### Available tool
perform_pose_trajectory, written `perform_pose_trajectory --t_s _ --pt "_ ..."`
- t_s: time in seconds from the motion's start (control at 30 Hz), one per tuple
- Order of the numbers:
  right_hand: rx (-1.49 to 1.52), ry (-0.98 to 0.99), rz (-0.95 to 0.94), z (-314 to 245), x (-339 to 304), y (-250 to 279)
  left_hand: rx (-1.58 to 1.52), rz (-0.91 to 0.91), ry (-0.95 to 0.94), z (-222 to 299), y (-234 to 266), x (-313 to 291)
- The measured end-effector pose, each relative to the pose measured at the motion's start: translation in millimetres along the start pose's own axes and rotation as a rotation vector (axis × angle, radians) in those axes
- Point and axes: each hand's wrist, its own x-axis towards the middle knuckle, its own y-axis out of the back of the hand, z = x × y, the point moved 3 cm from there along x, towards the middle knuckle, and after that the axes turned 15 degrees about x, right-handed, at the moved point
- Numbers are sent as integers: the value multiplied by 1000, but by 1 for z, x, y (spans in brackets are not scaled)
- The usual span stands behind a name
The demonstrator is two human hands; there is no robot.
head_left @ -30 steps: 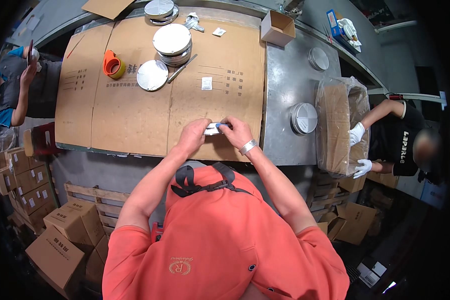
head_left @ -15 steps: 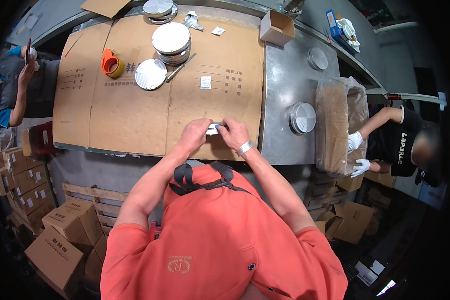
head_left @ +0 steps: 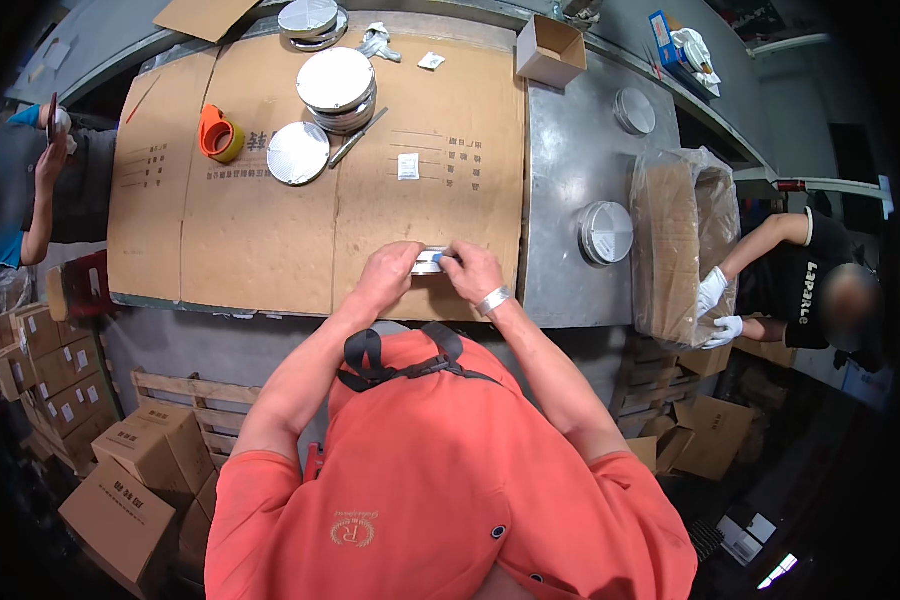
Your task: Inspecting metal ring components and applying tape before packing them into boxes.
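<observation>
In the head view, the left hand (head_left: 388,274) and the right hand (head_left: 474,270) have their fingers closed on 2 ends of a silver metal piece (head_left: 427,266), near the front edge of the bench (head_left: 260,265). Farther away, an orange tape dispenser (head_left: 214,131) lies.

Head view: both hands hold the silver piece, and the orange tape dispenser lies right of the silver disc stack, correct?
Not quite: the head view shows the orange tape dispenser lying left of the silver disc stack. The left hand and right hand do both hold the silver piece.
</observation>
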Motion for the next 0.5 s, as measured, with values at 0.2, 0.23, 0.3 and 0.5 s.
perform_pose_trajectory --t_s 0.2,0.23,0.3,0.5 --pt "72 -283 154 54 0 28 -19 5 31 -3 0 -1" --pt "97 -381 172 63 5 26 -68 4 74 -5 2 -4" --pt "76 -227 213 77 19 17 -142 45 146 -6 6 -10" --pt "833 -216 34 1 10 37 -572 44 365 18 73 -15"
